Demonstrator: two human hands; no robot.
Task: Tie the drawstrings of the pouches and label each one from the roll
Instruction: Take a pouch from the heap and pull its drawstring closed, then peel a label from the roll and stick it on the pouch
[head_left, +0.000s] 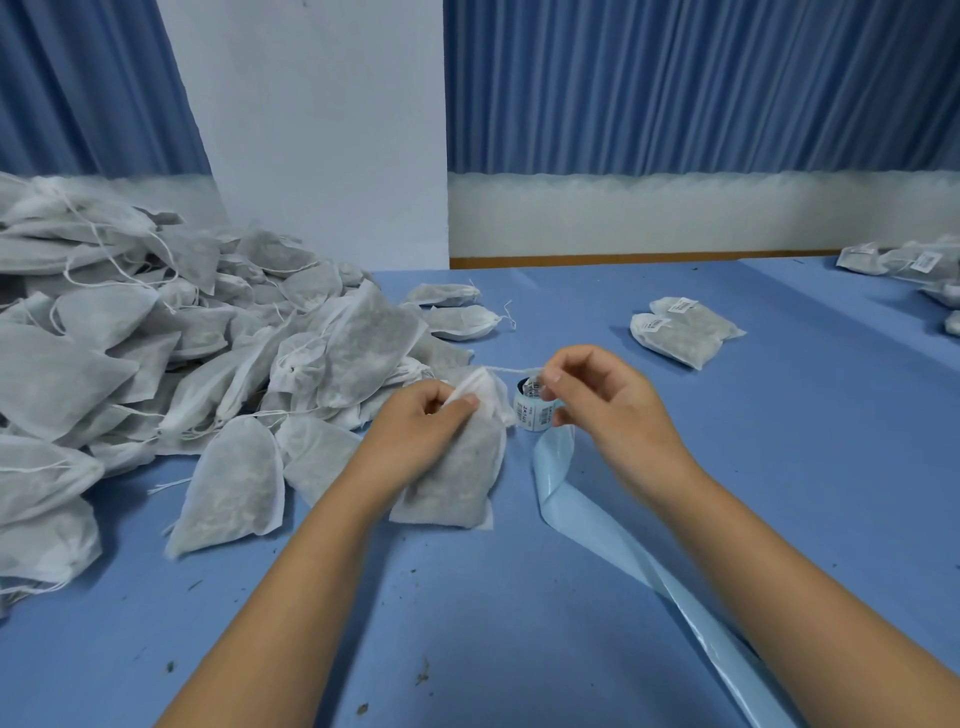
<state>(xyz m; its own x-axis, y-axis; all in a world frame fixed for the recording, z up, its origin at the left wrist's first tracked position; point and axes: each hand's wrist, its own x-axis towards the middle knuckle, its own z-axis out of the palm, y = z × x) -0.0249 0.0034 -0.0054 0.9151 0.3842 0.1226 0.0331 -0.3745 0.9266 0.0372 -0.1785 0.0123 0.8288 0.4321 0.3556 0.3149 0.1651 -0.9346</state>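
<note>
Presently, step in hand: cinching the drawstring of one pouch; knot not yet seen, no label on it.
Pouch (457, 467): lies on the tabletop (779, 467) at centre, just before the person; filled, dark contents show through the white fabric.
Axis: long axis runs from the near flat bottom up and away to the gathered mouth; mouth points away from the person, tilted slightly right.
String (511, 370): taut, running rightward from the mouth.
Left hand (423, 418): closed, pinching the gathered neck of the pouch.
Right hand (597, 395): closed, thumb and forefinger nipping the string's free end.
Method, as judged: keep the neck pinned, pull the string level and in line with the mouth until gathers close fully, then knot close against the fabric.
Risk, as judged: a pull off-line may lift the pouch or leave a gap.
Roll (532, 408): just right of the mouth, under the string; backing strip (623, 535) trails toward the near right.
Pile (156, 364): unlabelled pouches, left.
Labelled pouches (680, 330): far right, well apart.
</note>
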